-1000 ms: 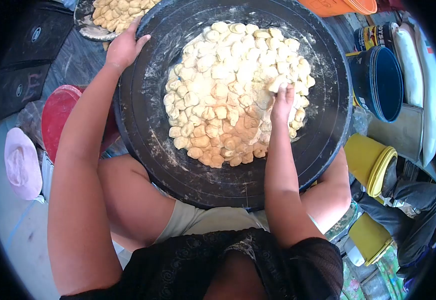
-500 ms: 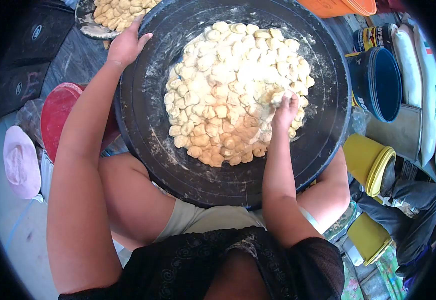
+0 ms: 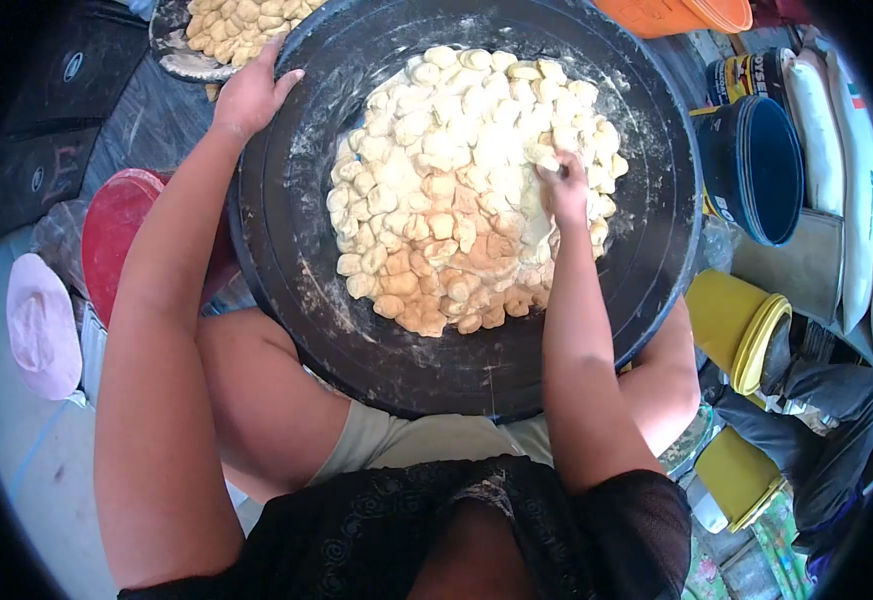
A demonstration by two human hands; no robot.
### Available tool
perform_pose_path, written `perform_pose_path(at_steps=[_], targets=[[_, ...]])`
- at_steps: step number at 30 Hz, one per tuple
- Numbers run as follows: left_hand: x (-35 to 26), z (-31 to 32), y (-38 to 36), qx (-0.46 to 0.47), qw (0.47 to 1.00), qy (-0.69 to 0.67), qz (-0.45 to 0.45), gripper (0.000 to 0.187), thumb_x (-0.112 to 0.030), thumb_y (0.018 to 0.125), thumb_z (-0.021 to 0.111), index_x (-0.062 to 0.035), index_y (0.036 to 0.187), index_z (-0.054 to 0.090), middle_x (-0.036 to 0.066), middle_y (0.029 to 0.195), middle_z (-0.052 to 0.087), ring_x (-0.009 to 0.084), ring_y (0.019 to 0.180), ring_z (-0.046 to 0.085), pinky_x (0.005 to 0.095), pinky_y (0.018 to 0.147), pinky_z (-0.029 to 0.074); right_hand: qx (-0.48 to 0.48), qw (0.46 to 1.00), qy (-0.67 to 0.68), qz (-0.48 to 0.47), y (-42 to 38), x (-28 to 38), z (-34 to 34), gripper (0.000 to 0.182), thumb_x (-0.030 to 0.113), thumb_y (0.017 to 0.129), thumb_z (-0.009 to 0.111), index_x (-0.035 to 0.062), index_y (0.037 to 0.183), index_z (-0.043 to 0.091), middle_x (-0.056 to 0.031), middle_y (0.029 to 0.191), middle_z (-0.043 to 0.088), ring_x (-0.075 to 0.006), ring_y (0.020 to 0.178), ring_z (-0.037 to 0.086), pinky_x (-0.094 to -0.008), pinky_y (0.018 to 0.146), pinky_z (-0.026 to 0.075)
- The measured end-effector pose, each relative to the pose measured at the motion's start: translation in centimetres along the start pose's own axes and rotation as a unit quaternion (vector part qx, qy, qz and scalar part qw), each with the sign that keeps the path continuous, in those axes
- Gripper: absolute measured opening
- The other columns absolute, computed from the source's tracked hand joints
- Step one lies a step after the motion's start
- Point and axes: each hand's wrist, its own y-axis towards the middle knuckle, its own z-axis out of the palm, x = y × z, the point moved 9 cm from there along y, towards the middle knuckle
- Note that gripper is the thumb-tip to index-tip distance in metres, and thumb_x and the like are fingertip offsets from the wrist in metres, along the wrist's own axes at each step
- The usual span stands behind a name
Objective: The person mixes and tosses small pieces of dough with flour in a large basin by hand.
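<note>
A wide round black basin (image 3: 437, 375) rests across my lap, holding a heap of floury, pale dough pieces (image 3: 437, 215). At its upper left, my left hand (image 3: 257, 95) grips the rim with the thumb lying over the edge. My right hand (image 3: 565, 190) is over the right part of the heap, its thumb and fingers pinched on a small dough piece (image 3: 547, 160). The fingertips partly hide that piece. Strong light washes out the middle of the heap.
Beyond the rim at upper left stands another container of dough pieces (image 3: 247, 30). A red bucket (image 3: 122, 230) is at left. On the right are a dark blue bucket (image 3: 747, 170), yellow buckets (image 3: 727, 310), white sacks (image 3: 847, 180) and another person's dark-trousered leg (image 3: 837, 400).
My right hand has moved slightly up within the heap, and its forearm has swung right. The left hand keeps its place on the rim.
</note>
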Motion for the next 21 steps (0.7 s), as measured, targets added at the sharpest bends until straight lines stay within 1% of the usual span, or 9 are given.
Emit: perform_pose_path(at_steps=[2, 5, 8, 9, 10, 12, 15, 18, 21], targets=[[0.2, 0.1, 0.1, -0.016, 1.000, -0.009, 0.012, 0.065, -0.046, 0.092, 0.054, -0.0129, 0.144, 0.034, 0.024, 0.115, 0.061, 0.0396, 0.105, 0.060, 0.0466, 0.089, 0.048, -0.013, 0.977, 0.185, 0.101, -3.0, -0.8, 0.2, 0.032, 0.004, 0.073, 0.076, 0.0067, 0.101, 0.058, -0.0081, 0.091, 0.060, -0.0142, 0.081, 0.056, -0.0300, 0.072, 0.047], [0.6, 0.4, 0.2, -0.014, 1.000, -0.004, 0.011, 0.065, -0.047, 0.091, 0.054, -0.0128, 0.143, 0.034, 0.024, 0.115, 0.062, 0.0395, 0.105, 0.059, 0.0467, 0.089, 0.048, 0.026, 0.962, 0.266, 0.056, -6.3, 4.8, 1.1, 0.043, 0.010, 0.078, 0.075, 0.0075, 0.117, 0.056, -0.0048, 0.084, 0.059, -0.0080, 0.075, 0.053, -0.0277, 0.066, 0.046], [0.5, 0.5, 0.3, -0.019, 1.000, 0.011, 0.013, 0.067, -0.048, 0.091, 0.054, -0.0136, 0.144, 0.034, 0.024, 0.112, 0.062, 0.0404, 0.104, 0.060, 0.0471, 0.088, 0.048, 0.245, 0.954, 0.074, 0.158, -7.7, 7.3, 3.6, 0.057, 0.017, 0.081, 0.073, 0.0083, 0.133, 0.049, -0.0028, 0.084, 0.058, -0.0077, 0.078, 0.054, -0.0258, 0.070, 0.047], [0.8, 0.6, 0.3, -0.045, 0.999, 0.005, 0.030, 0.067, -0.048, 0.091, 0.055, -0.0143, 0.144, 0.034, 0.025, 0.109, 0.063, 0.0414, 0.102, 0.060, 0.0473, 0.087, 0.048, 0.234, 0.966, 0.011, 0.109, -6.2, 8.4, 4.1, 0.066, 0.024, 0.081, 0.073, 0.0100, 0.140, 0.045, -0.0047, 0.088, 0.061, -0.0157, 0.084, 0.059, -0.0292, 0.077, 0.048], [0.7, 0.4, 0.3, -0.071, 0.996, -0.001, 0.047, 0.068, -0.049, 0.090, 0.056, -0.0150, 0.145, 0.033, 0.027, 0.106, 0.064, 0.0423, 0.100, 0.061, 0.0474, 0.085, 0.048, 0.151, 0.983, -0.093, 0.039, -3.5, 7.5, 3.7, 0.064, 0.024, 0.080, 0.073, 0.0107, 0.137, 0.048, -0.0063, 0.089, 0.061, -0.0195, 0.087, 0.059, -0.0312, 0.079, 0.047], [0.8, 0.5, 0.4, -0.063, 0.997, 0.006, 0.039, 0.068, -0.049, 0.090, 0.056, -0.0152, 0.145, 0.033, 0.027, 0.105, 0.064, 0.0423, 0.100, 0.061, 0.0474, 0.086, 0.048, -0.023, 0.951, -0.291, -0.102, 0.5, 5.0, 4.0, 0.059, 0.025, 0.079, 0.074, 0.0119, 0.132, 0.053, -0.0095, 0.093, 0.062, -0.0272, 0.093, 0.059, -0.0353, 0.083, 0.047], [0.5, 0.3, 0.3, -0.019, 1.000, 0.013, 0.008, 0.067, -0.049, 0.091, 0.054, -0.0140, 0.144, 0.034, 0.024, 0.113, 0.062, 0.0403, 0.103, 0.060, 0.0472, 0.087, 0.048, -0.082, 0.927, -0.353, -0.099, 2.5, 3.9, 5.1, 0.045, 0.023, 0.078, 0.074, 0.0108, 0.119, 0.059, -0.0158, 0.098, 0.061, -0.0349, 0.100, 0.056, -0.0409, 0.088, 0.045], [0.3, 0.3, 0.2, 0.006, 1.000, 0.006, -0.004, 0.066, -0.048, 0.092, 0.054, -0.0132, 0.144, 0.034, 0.023, 0.116, 0.061, 0.0393, 0.105, 0.060, 0.0470, 0.088, 0.048, 0.023, 0.958, -0.284, -0.037, 2.6, 3.2, 5.9, 0.035, 0.020, 0.076, 0.075, 0.0110, 0.106, 0.060, -0.0155, 0.098, 0.061, -0.0339, 0.097, 0.057, -0.0407, 0.088, 0.046], [0.3, 0.2, 0.2, -0.035, 0.999, -0.006, 0.021, 0.065, -0.047, 0.091, 0.054, -0.0133, 0.143, 0.035, 0.023, 0.113, 0.063, 0.0393, 0.103, 0.061, 0.0470, 0.087, 0.048, 0.077, 0.990, 0.103, 0.057, -1.0, 6.1, 4.8, 0.022, 0.019, 0.084, 0.070, 0.0055, 0.098, 0.060, -0.0087, 0.097, 0.062, -0.0207, 0.086, 0.060, -0.0343, 0.080, 0.048]])
